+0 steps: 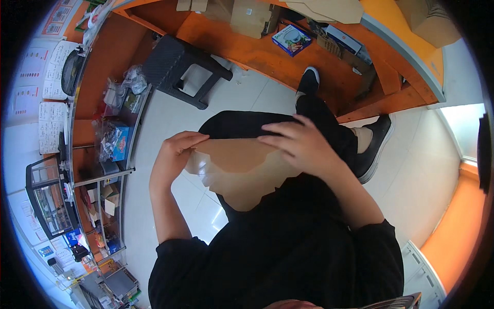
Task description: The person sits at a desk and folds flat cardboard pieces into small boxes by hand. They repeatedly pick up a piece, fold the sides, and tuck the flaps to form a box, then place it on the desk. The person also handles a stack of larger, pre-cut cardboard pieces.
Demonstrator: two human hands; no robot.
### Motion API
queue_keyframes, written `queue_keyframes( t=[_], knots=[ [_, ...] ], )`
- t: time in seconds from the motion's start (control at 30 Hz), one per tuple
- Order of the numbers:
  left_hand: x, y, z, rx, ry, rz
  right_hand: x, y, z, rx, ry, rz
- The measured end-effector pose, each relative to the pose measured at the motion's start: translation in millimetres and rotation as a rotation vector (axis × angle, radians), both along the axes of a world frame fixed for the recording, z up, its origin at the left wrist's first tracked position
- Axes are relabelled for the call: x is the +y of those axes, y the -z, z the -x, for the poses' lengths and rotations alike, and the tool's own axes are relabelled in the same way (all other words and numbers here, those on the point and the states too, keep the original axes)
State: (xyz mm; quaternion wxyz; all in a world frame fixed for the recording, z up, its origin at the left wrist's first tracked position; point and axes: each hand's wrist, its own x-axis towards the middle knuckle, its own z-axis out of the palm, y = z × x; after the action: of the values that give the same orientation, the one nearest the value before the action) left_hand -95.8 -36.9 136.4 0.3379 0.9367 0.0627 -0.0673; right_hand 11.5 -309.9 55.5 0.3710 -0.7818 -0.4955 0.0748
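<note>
Across my lap lies a piece of tan card [242, 188] with a stepped, notched lower edge and a glossy surface. Its upper part looks folded over, leaving a darker brown layer on top. My left hand [175, 154] pinches the card's upper left corner, fingertips along the straight top edge. Over the upper right end, my right hand [306, 147] has its fingers spread, the tips near or touching the edge; its thumb is hidden. My black-trousered legs [231, 123] are behind and under the card.
A dark plastic stool [177, 67] stands ahead on the left. Metal-edged shelves [128, 129] with bagged items run along the left. In front is an orange workbench [221, 44] holding cardboard and a small printed box [292, 40]. A white cabinet [419, 270] stands at the lower right.
</note>
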Motion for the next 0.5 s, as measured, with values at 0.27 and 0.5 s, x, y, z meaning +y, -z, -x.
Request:
queue_keyframes(
  t=[0.27, 0.5],
  knots=[
    [-18.1, -4.1, -11.8, -0.278, 0.016, -0.186, -23.8, -22.4, -24.0, 0.464, 0.222, -0.004],
    [-46.9, 5.4, -28.1, -0.179, 0.051, -0.171, -13.1, -21.7, -14.3, 0.334, 0.235, 0.113]
  ],
)
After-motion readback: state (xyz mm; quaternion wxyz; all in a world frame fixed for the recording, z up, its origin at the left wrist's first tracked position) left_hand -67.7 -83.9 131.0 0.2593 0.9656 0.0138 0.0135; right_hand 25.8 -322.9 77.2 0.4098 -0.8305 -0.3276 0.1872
